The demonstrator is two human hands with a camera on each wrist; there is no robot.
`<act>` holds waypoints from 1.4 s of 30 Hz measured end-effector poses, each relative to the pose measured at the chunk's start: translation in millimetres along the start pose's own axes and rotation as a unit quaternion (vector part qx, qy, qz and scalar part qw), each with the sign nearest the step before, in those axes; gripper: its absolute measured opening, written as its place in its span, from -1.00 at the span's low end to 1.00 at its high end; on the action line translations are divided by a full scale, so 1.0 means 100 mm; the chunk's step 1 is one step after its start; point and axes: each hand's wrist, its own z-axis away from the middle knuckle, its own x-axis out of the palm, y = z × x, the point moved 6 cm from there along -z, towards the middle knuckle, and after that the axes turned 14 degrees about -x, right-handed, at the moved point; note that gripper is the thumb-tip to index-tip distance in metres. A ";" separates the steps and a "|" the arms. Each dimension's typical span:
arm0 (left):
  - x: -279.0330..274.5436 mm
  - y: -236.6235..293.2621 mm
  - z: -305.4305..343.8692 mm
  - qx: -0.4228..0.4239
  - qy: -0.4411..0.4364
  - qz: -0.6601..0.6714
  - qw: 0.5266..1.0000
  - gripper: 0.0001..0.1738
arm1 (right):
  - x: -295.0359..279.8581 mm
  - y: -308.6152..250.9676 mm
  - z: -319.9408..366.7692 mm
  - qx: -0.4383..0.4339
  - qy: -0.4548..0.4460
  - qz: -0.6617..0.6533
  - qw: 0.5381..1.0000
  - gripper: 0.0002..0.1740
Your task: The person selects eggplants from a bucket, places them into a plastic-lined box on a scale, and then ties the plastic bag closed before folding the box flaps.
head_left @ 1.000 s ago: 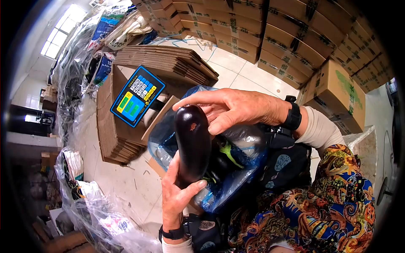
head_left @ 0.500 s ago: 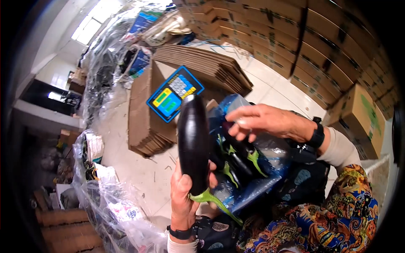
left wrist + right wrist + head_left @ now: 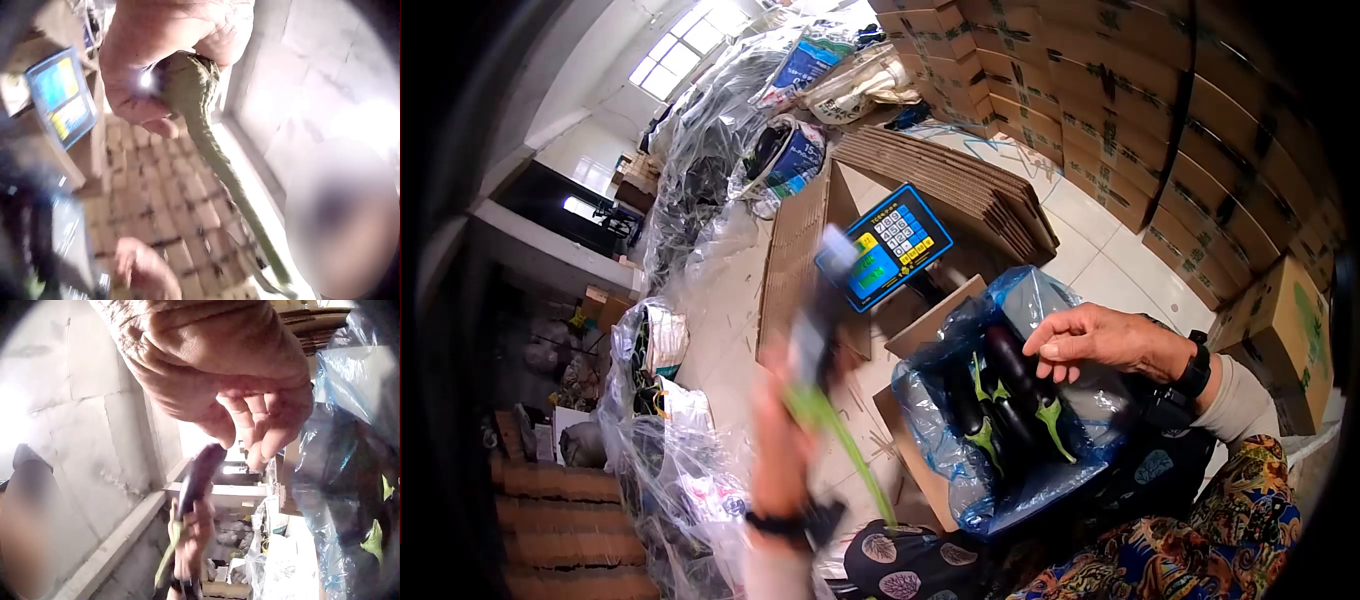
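My left hand grips a dark purple eggplant around its stem end, left of the box. The eggplant is blurred in the head view, its far end pointing up toward the scale display. Its long green stem sticks out below the hand in the left wrist view. My right hand, fingers loosely curled and holding nothing, hovers over the right side of a box lined with a blue plastic bag. Several eggplants with green caps lie in the bag, the nearest one just beside the right fingertips.
A blue-framed scale display stands beyond the box. Folded cardboard sheets lean around it. Stacked cartons form a wall at the back right. Clear plastic sheeting and sacks line the left side of the tiled floor.
The left hand has turned the eggplant stem-down and carried it left, away from the box. The right hand has let go of its upper end and drawn back over the box.
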 end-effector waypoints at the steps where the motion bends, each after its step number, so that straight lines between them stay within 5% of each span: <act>1: 0.15 0.60 -0.38 0.017 -0.144 0.098 0.984 -0.39 | 0.01 -0.01 -0.04 -0.006 0.013 -0.007 1.000 -0.65; 2: -0.14 1.31 -0.91 0.134 -0.136 0.057 0.980 -0.24 | 0.01 -0.01 -0.05 -0.011 0.026 -0.016 0.999 -0.65; 4: -0.03 1.60 -1.36 0.185 0.064 0.216 0.957 -0.11 | 0.03 -0.07 -0.06 -0.034 0.042 -0.036 0.998 -0.65; 8: 0.38 0.75 -1.43 0.092 -0.036 0.097 0.990 -0.21 | 0.13 -0.14 -0.03 -0.028 0.020 -0.036 0.999 -0.64; 13: 0.07 -0.18 -0.48 0.030 -0.111 -0.066 0.991 -0.37 | 0.26 -0.07 0.00 -0.013 -0.042 -0.027 0.999 -0.65; 15: -0.29 -0.30 0.03 0.005 -0.035 -0.132 0.991 -0.31 | 0.30 -0.05 -0.02 -0.005 -0.048 -0.033 0.998 -0.65; 19: -1.45 -0.61 1.07 0.014 0.120 -0.044 0.992 -0.36 | 0.42 -0.02 -0.03 0.030 -0.057 -0.016 0.998 -0.67; 23: -2.62 -1.63 2.28 -0.032 0.294 0.060 0.954 -0.67 | 0.47 0.05 -0.09 0.044 -0.067 0.052 0.995 -0.68; 32: -3.11 -4.29 4.50 -0.124 0.581 0.228 0.772 -0.76 | 0.21 0.57 -0.34 0.096 -0.058 0.180 0.977 -0.72; 39: -3.53 -4.59 5.16 -0.229 0.690 0.048 0.686 -0.57 | -0.07 0.86 -0.56 0.104 -0.035 0.227 0.968 -0.72; 42: -3.93 -4.50 5.16 -0.083 0.654 0.180 0.730 -0.58 | -0.10 0.92 -0.59 0.104 -0.039 0.225 0.968 -0.71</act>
